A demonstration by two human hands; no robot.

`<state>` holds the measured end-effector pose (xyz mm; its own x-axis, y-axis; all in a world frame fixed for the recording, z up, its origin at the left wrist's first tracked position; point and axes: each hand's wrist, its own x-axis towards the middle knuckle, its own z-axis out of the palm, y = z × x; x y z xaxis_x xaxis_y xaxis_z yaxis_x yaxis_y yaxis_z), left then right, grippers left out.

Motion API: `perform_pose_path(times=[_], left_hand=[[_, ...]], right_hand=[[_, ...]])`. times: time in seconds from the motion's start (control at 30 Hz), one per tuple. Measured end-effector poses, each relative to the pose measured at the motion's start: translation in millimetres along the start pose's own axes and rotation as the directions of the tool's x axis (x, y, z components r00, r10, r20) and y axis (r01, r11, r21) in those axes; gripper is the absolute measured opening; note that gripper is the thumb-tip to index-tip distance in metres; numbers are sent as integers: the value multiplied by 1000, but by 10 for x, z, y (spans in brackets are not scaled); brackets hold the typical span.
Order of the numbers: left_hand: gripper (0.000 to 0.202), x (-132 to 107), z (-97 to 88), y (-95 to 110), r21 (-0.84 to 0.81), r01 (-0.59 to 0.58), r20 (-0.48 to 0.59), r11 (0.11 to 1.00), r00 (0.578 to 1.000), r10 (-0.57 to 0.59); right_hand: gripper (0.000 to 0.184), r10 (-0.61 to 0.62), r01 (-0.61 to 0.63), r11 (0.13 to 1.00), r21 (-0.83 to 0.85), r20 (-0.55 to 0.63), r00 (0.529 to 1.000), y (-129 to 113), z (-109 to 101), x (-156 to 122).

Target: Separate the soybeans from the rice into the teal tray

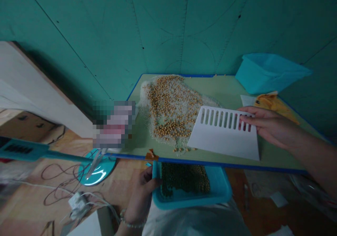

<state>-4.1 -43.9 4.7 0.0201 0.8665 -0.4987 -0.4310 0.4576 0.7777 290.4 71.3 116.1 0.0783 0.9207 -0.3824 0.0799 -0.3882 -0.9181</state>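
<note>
My right hand (271,125) grips the upper right corner of a white slotted plastic board (223,137), which is held tilted over the table (221,86). Left of the board lies a spread heap of tan, soybean-like beans (171,104) mixed with small whitish grains (210,100). Below the table's front edge, my left hand (147,187) is closed on the left rim of a blue plastic tray (219,187), its thumb over the edge. Inside the tray is a dark green layer (181,179), with tan beans along its right side; what the layer is I cannot tell.
A blue bin (263,72) and an orange cloth (279,106) sit at the table's right. A blurred-out object (116,125) is at the left corner. Beyond it are a blue stand (98,171), a white power strip (79,202) and loose cables. A green wall (163,25) borders the back.
</note>
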Motion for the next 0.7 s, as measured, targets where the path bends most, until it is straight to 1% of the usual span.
perform_pose_path(times=[0.17, 0.27, 0.33, 0.47, 0.57, 0.7], left_hand=[[19, -24, 29, 23, -12, 33, -31, 999, 999, -33], [17, -21, 17, 14, -24, 48, -22, 999, 999, -48], [16, -10, 14, 1, -54, 38, -2, 998, 999, -39], [18, 20, 23, -11, -86, -9, 47, 996, 999, 13], [21, 27, 22, -2, -68, 32, 56, 997, 998, -28], [22, 19, 8, 6, -46, 85, 58, 995, 995, -83]], right_hand=[[11, -14, 15, 999, -42, 43, 999, 10, 9, 41], [9, -13, 14, 1000, -18, 63, 998, 4, 2, 63], [8, -11, 10, 1000, 8, 70, 998, -5, -16, 80], [6, -38, 38, 999, 4, 56, 998, -25, -90, 114], [7, -41, 40, 999, 16, 24, 999, -32, -167, 142], [12, -25, 29, 994, 102, -35, 999, -22, -275, 180]])
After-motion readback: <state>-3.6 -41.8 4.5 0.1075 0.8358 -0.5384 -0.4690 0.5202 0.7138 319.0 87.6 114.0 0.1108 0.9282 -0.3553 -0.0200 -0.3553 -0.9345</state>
